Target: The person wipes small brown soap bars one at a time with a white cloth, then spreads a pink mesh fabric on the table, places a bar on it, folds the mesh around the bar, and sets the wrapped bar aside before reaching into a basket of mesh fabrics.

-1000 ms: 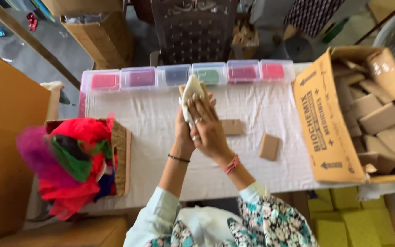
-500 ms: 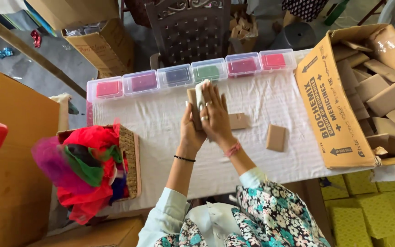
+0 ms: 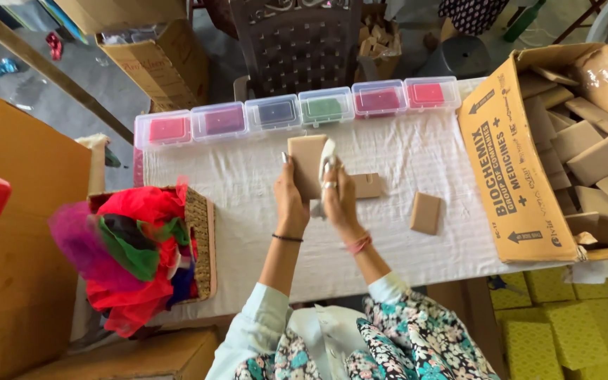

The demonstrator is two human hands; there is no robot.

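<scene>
My left hand (image 3: 290, 200) grips the left side of a small flat brown cardboard box (image 3: 305, 163), held upright above the white-clothed table (image 3: 402, 232). My right hand (image 3: 338, 197) presses a white cloth or tissue (image 3: 328, 151) against the box's right edge. Two more small brown boxes lie on the cloth, one (image 3: 368, 185) just right of my hands, another (image 3: 425, 212) farther right.
A row of clear lidded containers (image 3: 297, 112) with coloured contents lines the far edge. A big open carton (image 3: 508, 183) of brown boxes stands at right. A wicker basket (image 3: 202, 243) of bright fabrics sits at left. Cartons surround the table, with a dark chair (image 3: 297, 42) beyond.
The box in my hands has turned so its flat brown face shows, with the white cloth now at its right edge. The view has shifted slightly.
</scene>
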